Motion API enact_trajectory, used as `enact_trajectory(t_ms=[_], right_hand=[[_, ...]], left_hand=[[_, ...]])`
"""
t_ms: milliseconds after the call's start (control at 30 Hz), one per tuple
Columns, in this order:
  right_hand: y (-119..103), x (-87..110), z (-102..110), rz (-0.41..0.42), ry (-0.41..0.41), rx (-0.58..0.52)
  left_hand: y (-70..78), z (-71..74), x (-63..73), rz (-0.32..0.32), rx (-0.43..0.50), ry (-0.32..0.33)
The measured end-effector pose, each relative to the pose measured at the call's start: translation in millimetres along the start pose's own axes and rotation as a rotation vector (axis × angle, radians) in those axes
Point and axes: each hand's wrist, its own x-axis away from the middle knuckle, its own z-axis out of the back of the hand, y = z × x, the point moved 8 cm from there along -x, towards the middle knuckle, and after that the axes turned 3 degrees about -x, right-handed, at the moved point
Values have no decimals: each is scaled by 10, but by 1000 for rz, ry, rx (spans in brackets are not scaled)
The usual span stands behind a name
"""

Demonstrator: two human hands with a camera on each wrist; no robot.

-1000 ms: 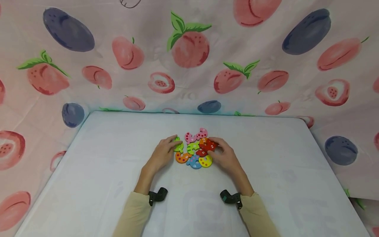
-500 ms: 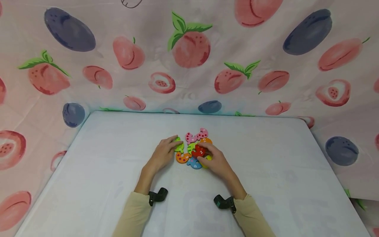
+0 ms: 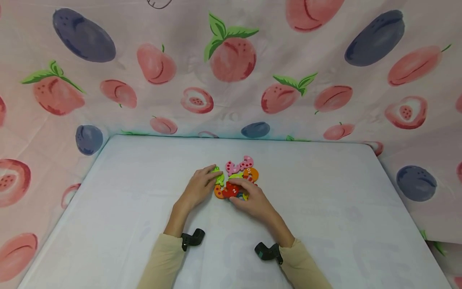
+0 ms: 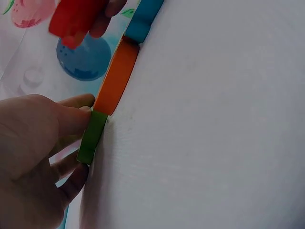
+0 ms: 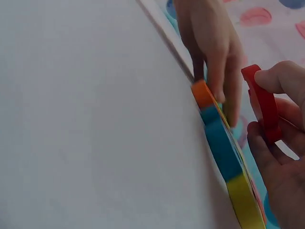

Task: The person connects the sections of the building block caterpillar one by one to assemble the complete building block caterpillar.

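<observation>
In the head view, my right hand [image 3: 254, 201] pinches a red number puzzle piece [image 3: 231, 190] marked 2 between thumb and fingers. The right wrist view has this red piece [image 5: 267, 109] tilted and raised above the other pieces. My left hand [image 3: 197, 186] holds a green puzzle piece [image 3: 219, 176] at the left end of the group, fingers at its edges; this green piece [image 4: 92, 137] lies flat in the left wrist view. Beside it is a spotted orange piece [image 3: 218, 192], partly covered by the red one. A blue piece [image 5: 223, 148] and a yellow piece [image 5: 245, 202] adjoin it.
Pink pieces [image 3: 232, 167] lie at the back of the group, with an orange round piece [image 3: 251, 174] at its right. More pieces are partly hidden under my right hand. The white table [image 3: 126, 224] meets a fruit-print cloth [image 3: 231, 116] behind it.
My right hand has carried the red piece leftward from the right side of the group to over the orange and blue pieces. The left hand has stayed at the green piece.
</observation>
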Motion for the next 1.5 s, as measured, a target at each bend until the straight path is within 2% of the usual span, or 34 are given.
enact_trajectory(t_ms=[167,433,567,700,1000,1167,1333,1500], right_hand=[[-58,9,-207,31,-47,-47],[-99,36,-429,88,-119,-195],[-117,55,-548,78,-181,-230],[-98,45,-611,53,-197,-158],[-31,-101,-556,32,-133,17],[31,-228,-506,-14,-73,104],[47,-330,-464,-23,-20,123],[66,-370,-454,-22,-7,114]], left_hand=[[-5,11,3,6,-20,6],[8,40,12,-9,-34,14],[5,43,18,-16,-25,14],[-4,43,13,-24,-27,4],[-150,159,37,24,-55,70],[-226,183,40,35,-39,77],[-233,197,42,29,-27,77],[-235,222,46,37,-19,74]])
